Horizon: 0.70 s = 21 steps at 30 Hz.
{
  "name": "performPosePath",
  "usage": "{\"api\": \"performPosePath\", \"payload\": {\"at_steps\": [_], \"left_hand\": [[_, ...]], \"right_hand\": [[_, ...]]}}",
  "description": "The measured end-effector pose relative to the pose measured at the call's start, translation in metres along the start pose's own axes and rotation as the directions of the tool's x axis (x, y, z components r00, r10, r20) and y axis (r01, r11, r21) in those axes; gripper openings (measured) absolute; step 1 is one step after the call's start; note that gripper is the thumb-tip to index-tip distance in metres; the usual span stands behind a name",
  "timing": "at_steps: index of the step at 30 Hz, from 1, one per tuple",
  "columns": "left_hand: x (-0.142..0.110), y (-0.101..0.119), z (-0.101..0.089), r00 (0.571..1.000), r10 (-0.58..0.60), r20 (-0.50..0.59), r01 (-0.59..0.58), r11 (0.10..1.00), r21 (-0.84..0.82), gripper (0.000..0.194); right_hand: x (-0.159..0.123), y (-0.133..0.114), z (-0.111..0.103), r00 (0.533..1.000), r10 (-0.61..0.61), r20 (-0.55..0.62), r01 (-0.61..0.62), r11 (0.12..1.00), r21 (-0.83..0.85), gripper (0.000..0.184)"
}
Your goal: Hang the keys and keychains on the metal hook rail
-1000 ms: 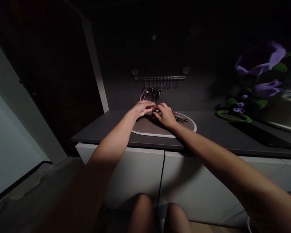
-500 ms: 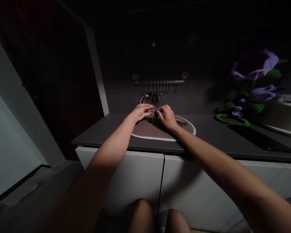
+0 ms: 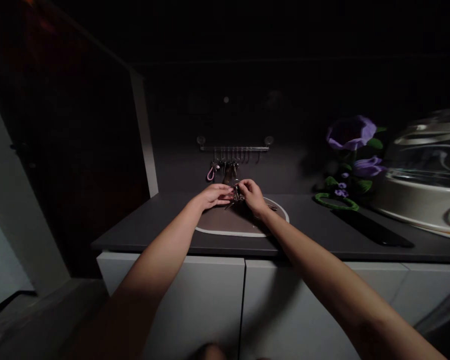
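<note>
My left hand (image 3: 211, 195) and my right hand (image 3: 252, 195) meet above an oval dark mat with a pale rim (image 3: 225, 231) on the dark countertop (image 3: 153, 225). Both pinch a small bunch of keys (image 3: 236, 194) between their fingertips. More keys (image 3: 271, 206) lie on the mat behind my right hand. On the wall just beyond hangs a hook rail (image 3: 234, 148) with several keys and a pink loop (image 3: 210, 173) dangling from it.
Purple artificial flowers (image 3: 350, 134) with a green ring (image 3: 335, 201) stand at the right, next to a dark flat slab (image 3: 371, 229) and a large metal appliance (image 3: 423, 175). White cabinet doors (image 3: 195, 305) lie below the counter. A dark doorway is at the left.
The view has drawn back and shifted right, so the appliance now shows. My hands have stayed together on the keys and lifted them slightly off the mat.
</note>
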State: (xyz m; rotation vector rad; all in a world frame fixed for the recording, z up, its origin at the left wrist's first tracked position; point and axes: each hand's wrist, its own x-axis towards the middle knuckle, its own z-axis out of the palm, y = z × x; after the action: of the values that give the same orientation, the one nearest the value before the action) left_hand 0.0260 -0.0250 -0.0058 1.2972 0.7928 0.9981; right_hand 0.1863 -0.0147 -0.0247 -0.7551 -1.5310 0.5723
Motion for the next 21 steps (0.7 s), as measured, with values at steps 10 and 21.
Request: {"api": "performPosePath", "payload": {"at_steps": [10,21], "left_hand": [[0.004,-0.006,0.005,0.992,0.041,-0.118,-0.032,0.997,0.073,0.011],[0.009,-0.01,0.01,0.966,0.079,-0.244,-0.044,0.989,0.144,0.007]], "right_hand": [[0.012,-0.01,-0.007,0.973,0.229,-0.006,-0.215,0.92,0.328,0.022],[0.07,-0.03,-0.006,0.956,0.293,-0.008,-0.267,0.882,0.387,0.007]]}}
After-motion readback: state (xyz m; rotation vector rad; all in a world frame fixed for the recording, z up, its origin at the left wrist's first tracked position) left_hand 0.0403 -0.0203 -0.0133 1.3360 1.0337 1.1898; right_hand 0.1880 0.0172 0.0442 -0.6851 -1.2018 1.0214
